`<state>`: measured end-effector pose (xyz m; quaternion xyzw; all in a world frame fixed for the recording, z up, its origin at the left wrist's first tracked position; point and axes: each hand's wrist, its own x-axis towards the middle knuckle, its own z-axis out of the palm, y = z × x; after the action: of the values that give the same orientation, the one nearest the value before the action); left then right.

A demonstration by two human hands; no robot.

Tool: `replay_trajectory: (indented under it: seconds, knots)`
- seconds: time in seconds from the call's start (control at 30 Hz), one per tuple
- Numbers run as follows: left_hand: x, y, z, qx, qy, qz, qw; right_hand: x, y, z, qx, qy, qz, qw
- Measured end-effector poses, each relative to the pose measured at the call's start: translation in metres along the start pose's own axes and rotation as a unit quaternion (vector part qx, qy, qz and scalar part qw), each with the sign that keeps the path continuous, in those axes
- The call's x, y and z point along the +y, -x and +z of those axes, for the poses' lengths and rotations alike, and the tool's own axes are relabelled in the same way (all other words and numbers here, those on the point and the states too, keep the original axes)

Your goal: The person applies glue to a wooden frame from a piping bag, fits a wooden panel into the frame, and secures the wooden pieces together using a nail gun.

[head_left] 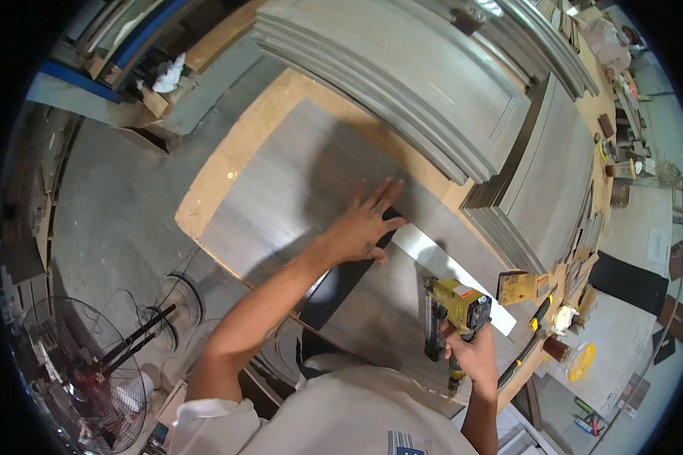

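My left hand (366, 226) lies with its fingers spread over the corner where a flat black strip (343, 287) and a pale white strip (444, 262) come together. Whether the two strips are joined is hidden under the hand. Both strips rest on a grey wood-grain panel (262, 189). My right hand (474, 353) is wrapped round the handle of a yellow and black nail gun (457, 303). The nail gun is over the panel's right part, beside the white strip; whether its nose touches the panel cannot be seen.
Stacked grey cabinet doors (402, 68) and more panels (542, 174) stand at the table's far side. At the right edge lie a wooden block (516, 288), utility knives (540, 313) and a yellow-rimmed cup (580, 361). A fan (87, 371) stands on the floor, lower left.
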<state>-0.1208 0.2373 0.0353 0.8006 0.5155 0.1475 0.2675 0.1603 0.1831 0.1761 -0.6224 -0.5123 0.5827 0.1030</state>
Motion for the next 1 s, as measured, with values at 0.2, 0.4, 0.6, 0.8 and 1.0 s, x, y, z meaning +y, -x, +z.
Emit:
replay_trajectory:
  seconds: [0.2,0.4,0.6,0.8,1.0]
  knots:
    - [-0.006,0.001,0.013,-0.024,0.092,0.052,0.994,-0.006,-0.007,0.013,0.035,-0.009,0.065,0.997]
    - [-0.011,0.007,0.015,-0.039,0.098,-0.003,0.994,-0.015,-0.022,0.022,0.025,0.034,0.108,0.993]
    - [0.002,0.021,0.013,0.016,0.056,-0.125,0.99,-0.009,-0.042,0.034,0.015,0.031,0.061,0.998]
    - [-0.001,0.045,0.015,0.009,0.085,-0.169,0.982,-0.034,-0.064,0.057,0.005,0.009,0.118,0.993]
    - [-0.004,0.047,0.022,0.018,0.086,-0.169,0.982,-0.03,-0.064,0.058,-0.001,0.019,0.098,0.995]
